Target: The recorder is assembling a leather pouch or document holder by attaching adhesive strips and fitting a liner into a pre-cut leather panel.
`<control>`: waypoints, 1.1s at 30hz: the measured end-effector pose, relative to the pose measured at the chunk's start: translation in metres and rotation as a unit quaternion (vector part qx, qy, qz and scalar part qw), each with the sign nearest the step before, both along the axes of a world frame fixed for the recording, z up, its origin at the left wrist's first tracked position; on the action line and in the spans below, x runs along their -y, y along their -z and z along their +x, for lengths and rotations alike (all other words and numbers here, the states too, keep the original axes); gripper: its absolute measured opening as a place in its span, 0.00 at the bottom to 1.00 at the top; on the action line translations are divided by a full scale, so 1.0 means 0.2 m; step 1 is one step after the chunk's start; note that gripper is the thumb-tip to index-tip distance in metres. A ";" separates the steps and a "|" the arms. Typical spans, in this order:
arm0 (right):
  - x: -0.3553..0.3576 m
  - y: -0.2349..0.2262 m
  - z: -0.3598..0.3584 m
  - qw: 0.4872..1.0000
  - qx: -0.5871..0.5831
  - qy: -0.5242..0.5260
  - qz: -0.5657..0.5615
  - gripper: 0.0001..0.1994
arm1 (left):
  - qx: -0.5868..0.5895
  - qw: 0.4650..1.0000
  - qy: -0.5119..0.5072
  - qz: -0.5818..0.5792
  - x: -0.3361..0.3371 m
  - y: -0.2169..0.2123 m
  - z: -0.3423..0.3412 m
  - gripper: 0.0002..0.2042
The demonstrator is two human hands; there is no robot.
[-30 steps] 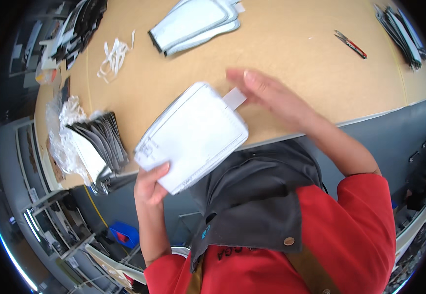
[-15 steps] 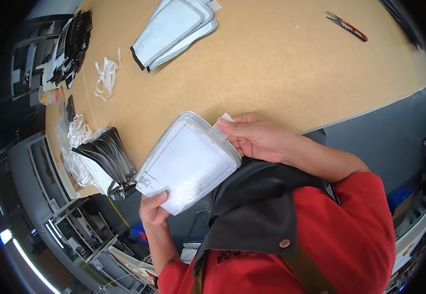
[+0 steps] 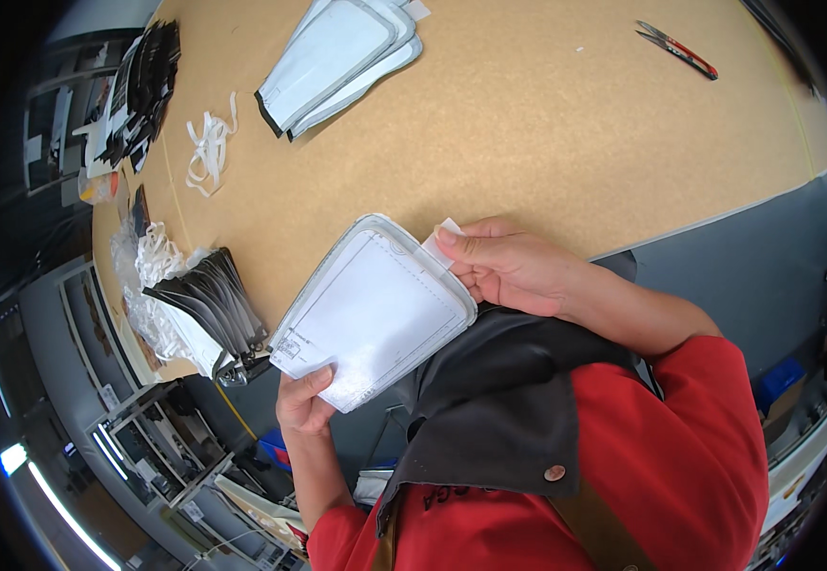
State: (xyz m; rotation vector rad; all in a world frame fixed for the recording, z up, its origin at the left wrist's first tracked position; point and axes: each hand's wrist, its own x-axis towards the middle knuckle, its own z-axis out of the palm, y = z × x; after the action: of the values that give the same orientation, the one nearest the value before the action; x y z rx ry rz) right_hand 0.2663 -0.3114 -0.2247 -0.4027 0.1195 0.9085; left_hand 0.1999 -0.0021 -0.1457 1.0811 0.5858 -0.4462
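Her left hand (image 3: 305, 404) gripped the white panel (image 3: 373, 312) from below. The right hand (image 3: 511, 269) pinched its small tab (image 3: 438, 244); a firm pinch near the edge seemed best.

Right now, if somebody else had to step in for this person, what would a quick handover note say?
Left hand grips the lower corner of the white padded panel, held up over the table edge.
Right hand pinches the small white tab at the panel's upper corner.
On the table: a stack of similar panels, loose white strips, a fanned bundle of dark pieces, red-handled snips.
Done: some panels stacked.
Left: cannot tell.
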 end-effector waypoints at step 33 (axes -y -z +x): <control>0.00 0.02 0.01 0.999 0.009 -0.002 -0.036 0.22 | -0.009 1.000 0.012 0.008 -0.02 0.04 0.02 0.32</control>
State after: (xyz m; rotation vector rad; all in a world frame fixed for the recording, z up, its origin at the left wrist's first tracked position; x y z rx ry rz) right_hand 0.2689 -0.3108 -0.2292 -0.4774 0.1355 0.9059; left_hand 0.2036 0.0028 -0.1543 1.1024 0.5932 -0.4734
